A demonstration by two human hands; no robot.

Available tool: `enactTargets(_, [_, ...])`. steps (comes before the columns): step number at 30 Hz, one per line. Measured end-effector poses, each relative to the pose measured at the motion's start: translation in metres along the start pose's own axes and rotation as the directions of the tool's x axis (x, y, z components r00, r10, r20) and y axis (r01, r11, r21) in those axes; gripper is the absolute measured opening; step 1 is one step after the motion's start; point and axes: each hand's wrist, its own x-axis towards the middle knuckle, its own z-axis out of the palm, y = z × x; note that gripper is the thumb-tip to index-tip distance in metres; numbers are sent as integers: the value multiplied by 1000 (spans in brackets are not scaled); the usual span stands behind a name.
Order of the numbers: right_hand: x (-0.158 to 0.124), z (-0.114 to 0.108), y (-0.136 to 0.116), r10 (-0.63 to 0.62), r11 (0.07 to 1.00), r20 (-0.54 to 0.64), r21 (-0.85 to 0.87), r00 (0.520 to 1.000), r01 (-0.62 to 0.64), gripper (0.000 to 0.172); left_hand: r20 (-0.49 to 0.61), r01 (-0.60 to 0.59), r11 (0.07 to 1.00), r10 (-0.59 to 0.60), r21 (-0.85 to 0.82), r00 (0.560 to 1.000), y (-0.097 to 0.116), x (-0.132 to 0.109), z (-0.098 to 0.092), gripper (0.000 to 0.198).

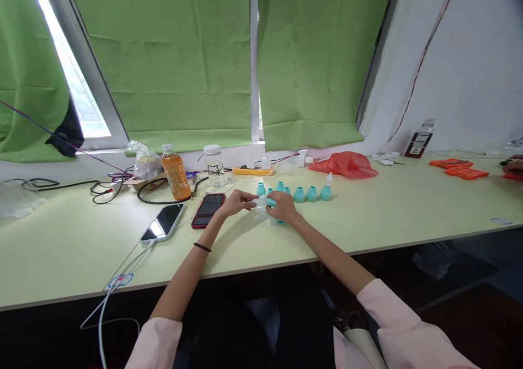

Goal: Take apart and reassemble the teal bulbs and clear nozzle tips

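Observation:
My left hand point(238, 203) pinches a translucent white nozzle piece point(260, 201) over the middle of the table. Facing it, my right hand point(283, 206) is closed around a small teal rubber bulb point(270, 201), mostly covered by the fingers. The two parts meet between my hands; whether they are joined I cannot tell. Several more teal bulbs point(299, 195) stand just behind and to the right of my right hand. The bulb at the right end point(326, 194) carries a white pointed tip point(329, 180). Small clear pieces point(260, 216) lie under my hands.
Left of my hands lie a red-cased phone point(207, 211) and a white-edged phone point(162, 223) with cables. Behind stand an orange drink bottle point(176, 174), a clear jar point(214, 167) and a power strip point(252, 171). A red plastic bag point(345, 165) and orange pieces point(460, 168) lie to the right.

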Motion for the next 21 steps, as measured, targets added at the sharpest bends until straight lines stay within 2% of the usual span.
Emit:
enactTargets(6, [-2, -3, -1, -86, 996, 11, -15, 996, 86, 31, 59, 46, 997, -42, -65, 997, 9, -5, -5, 43])
enactTargets(10, [-2, -5, -3, -137, 990, 41, -15, 990, 137, 30, 68, 49, 997, -45, -64, 997, 12, -8, -9, 40])
enactTargets(16, [-1, -10, -4, -170, 985, 83, 12, 982, 170, 24, 85, 22, 998, -16, -66, 996, 6, -6, -4, 38])
enactTargets(21, [0, -12, -4, -156, 987, 84, 57, 984, 151, 27, 92, 5, 996, 4, -93, 996, 2, -5, -3, 41])
